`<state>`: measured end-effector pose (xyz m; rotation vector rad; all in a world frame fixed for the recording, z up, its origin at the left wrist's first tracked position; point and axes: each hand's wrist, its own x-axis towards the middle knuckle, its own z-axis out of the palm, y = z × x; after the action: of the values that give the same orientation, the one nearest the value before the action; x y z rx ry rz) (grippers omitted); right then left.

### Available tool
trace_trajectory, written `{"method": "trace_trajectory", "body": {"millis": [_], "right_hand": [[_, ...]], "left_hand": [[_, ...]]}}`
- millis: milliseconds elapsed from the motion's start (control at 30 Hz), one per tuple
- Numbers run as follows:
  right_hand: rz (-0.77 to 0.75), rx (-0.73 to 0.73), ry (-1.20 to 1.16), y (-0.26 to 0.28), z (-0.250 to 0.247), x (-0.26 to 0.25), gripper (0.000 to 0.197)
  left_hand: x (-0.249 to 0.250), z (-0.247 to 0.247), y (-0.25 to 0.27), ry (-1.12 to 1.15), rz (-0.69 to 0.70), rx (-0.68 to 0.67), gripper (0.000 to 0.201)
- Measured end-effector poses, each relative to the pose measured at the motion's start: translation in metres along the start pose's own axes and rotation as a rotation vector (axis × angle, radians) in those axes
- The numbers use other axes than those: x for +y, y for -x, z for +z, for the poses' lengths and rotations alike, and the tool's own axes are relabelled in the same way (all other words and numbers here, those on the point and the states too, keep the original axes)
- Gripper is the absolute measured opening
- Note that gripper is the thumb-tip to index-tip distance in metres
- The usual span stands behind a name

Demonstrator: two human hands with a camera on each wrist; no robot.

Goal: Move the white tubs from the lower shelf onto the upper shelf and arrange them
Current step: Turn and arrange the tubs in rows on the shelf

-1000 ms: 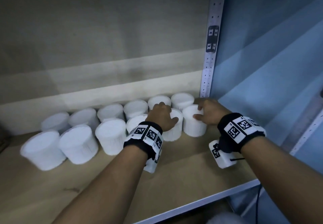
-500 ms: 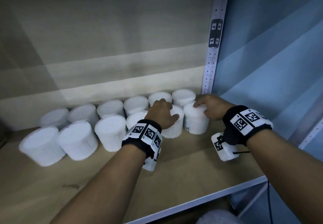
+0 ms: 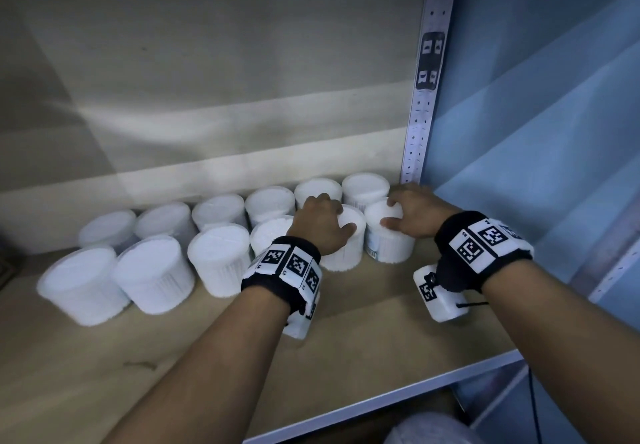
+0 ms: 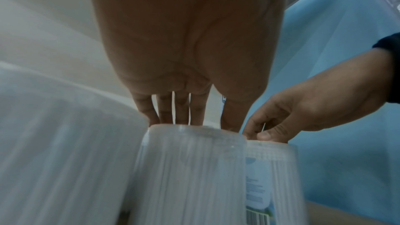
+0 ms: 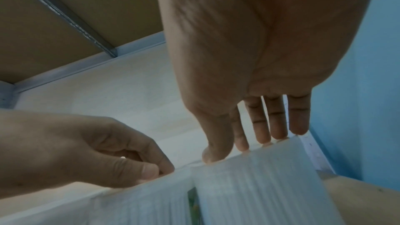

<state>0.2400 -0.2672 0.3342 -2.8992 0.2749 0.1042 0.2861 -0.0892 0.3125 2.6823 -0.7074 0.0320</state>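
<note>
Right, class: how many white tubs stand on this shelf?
12 white tubs: six along the back, six in front. The left hand holds the fifth in front, the right hand the sixth. More may be hidden.

We find no wording we can read. The tub (image 4: 268, 182) at lower right of the left wrist view carries a label (image 4: 257, 192) with lines of print and a barcode, all too blurred to make out. The square coded markers on the wristbands (image 3: 481, 246) and on the upright post (image 3: 429, 62) at upper right show only black-and-white patterns.
</note>
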Motion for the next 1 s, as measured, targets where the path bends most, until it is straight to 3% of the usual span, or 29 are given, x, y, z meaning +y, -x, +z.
{"method": "trace_trajectory", "body": {"millis": [167,267,433,667,1000], "right_hand": [[-0.054,-0.041,-0.016,-0.0007,-0.004,0.0021,0.044],[-0.07,-0.047,-0.089,0.0011,-0.0045,0.0039,0.05],[0.031,0.079,-0.08,0.0038,-0.0038,0.0017,0.042],[0.044,0.027,-0.059,0.0037,0.0011,-0.0014,0.053],[-0.034,-0.027,-0.02,-0.0002,-0.0047,0.0007,0.043]], "left_hand": [[-0.0004,0.0001,-0.0002,-0.001,0.003,0.001,0.049],[-0.0005,0.0006,0.0,-0.008,0.002,0.001,0.048],[-0.0002,0.0009,0.0005,-0.005,0.007,0.014,0.047],[-0.0001,0.0009,0.0015,-0.006,0.012,0.016,0.048],[-0.0009,0.0014,0.0014,0.004,0.008,0.005,0.049]]}}
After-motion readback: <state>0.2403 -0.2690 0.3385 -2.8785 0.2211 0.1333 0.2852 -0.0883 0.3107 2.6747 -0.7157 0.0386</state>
